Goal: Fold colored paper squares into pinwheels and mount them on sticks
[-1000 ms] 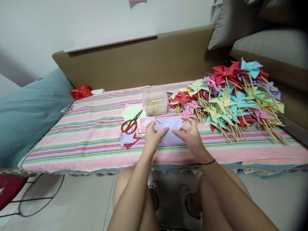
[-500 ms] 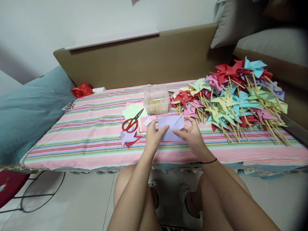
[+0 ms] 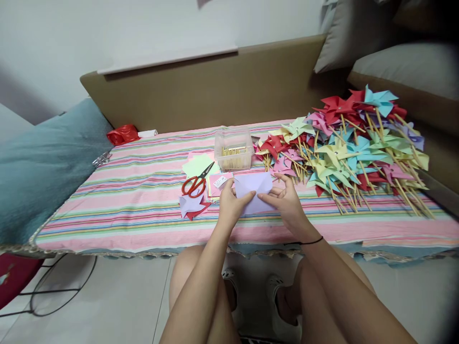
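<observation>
A square of light purple paper with slits cut from its corners is held up between my two hands, just above the striped cloth. My left hand pinches its left side, thumb across the front near the middle and fingers behind. On the right side, my right hand grips the sheet with its thumb near the centre; its other fingers are curled behind the edge. Left of my hands, red-handled scissors lie partly over a purple pinwheel blade piece and a stack of coloured paper.
A clear plastic box of short sticks stands behind my hands. To the right is a heap of finished pinwheels on sticks. A red plastic bag and a white roll lie at the back left of the striped cloth.
The slits in the paper's upper corners looked open, the right one as a dark gap; now the gap is no longer visible. My left thumb has slid slightly right and down toward the centre.
</observation>
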A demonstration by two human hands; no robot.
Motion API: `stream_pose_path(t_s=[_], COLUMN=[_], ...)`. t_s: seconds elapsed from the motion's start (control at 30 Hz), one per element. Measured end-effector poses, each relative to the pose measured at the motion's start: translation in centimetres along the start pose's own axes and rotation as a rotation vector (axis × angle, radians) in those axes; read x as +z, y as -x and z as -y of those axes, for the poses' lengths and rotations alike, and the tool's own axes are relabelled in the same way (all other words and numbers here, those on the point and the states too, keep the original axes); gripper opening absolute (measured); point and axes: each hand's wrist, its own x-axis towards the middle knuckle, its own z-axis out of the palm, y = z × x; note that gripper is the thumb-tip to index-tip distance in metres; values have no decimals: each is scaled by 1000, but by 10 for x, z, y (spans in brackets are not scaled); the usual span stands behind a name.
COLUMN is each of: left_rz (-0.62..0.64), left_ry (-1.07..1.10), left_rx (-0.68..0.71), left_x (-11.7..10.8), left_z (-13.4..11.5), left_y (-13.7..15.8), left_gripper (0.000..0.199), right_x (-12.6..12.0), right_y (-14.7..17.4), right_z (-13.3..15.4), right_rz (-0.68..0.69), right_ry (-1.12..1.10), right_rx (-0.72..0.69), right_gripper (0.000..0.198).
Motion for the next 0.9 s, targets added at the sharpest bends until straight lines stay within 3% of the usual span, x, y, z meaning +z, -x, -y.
stream_pose_path(t_s=[0.6, 0.77, 0.9], left_rz=[-16, -26, -64], left_ry=[58, 204, 241], left_rx=[-75, -143, -113], left_x=[2, 2, -2], left_z=[3, -4, -9], left_y=[0, 0, -2], left_gripper=[46, 34, 30], right_x=[2, 3, 2], right_y=[2, 2, 1], right_z=[1, 2, 2], right_rz=[-43, -66, -60], right_ry=[40, 23, 34], right_rx=[0, -10, -7], right_gripper=[100, 102, 100])
